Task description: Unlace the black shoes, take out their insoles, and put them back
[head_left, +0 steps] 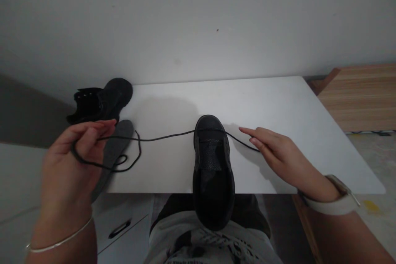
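A black shoe lies toe away from me on the near edge of the white table, its heel over my lap. A black shoelace runs through its front eyelets and stretches out to both sides. My left hand is raised at the left, fingers closed on the lace's left part, which loops below the hand. My right hand lies at the right of the shoe, fingers stretched out, fingertips at the lace's right end.
A second black shoe sits at the table's far left corner. A grey insole lies beside it under my left hand. A wooden surface stands to the right. A white wall is behind.
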Demonstrator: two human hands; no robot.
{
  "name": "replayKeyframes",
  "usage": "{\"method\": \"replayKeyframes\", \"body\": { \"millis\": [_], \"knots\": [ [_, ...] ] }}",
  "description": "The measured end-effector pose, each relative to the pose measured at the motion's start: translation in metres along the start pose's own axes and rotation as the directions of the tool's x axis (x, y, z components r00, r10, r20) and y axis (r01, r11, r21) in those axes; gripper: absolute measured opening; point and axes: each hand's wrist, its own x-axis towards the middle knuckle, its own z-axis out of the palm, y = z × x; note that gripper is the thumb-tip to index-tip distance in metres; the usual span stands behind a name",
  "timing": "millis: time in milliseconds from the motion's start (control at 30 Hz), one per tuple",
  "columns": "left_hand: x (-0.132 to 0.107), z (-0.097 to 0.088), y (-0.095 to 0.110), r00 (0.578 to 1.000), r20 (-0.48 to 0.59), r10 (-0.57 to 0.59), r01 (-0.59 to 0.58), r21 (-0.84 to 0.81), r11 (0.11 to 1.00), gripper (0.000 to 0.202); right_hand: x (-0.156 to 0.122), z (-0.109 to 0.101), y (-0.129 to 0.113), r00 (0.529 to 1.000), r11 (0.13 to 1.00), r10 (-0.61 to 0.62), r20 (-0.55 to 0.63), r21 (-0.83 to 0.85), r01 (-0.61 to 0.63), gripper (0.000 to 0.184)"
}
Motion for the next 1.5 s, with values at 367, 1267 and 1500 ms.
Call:
{"method": "replayKeyframes", "body": {
  "millis": [367, 1267, 1500],
  "knots": [
    [-0.002, 0.002, 0.003, 0.982, 0.093, -0.164, 0.171, -0.077, 0.982, 0.027, 0.007, 0.026, -0.015, 0.996, 0.997, -0.078, -0.039, 0.005, 0.078, 0.024],
    [-0.026, 0.022, -0.003, 0.718, 0.661, -0.219, 0.076, 0.238, 0.968, 0.025, -0.001, 0.038, -0.022, 0.989, 0.999, 0.040, -0.140, 0.020, -0.037, 0.004],
    [-0.034, 0.046, -0.007, 0.773, 0.604, -0.194, 0.066, 0.228, 0.971, 0.021, 0.003, 0.048, -0.023, 0.984, 0.999, -0.022, -0.178, 0.029, 0.027, 0.006]
  ]
}}
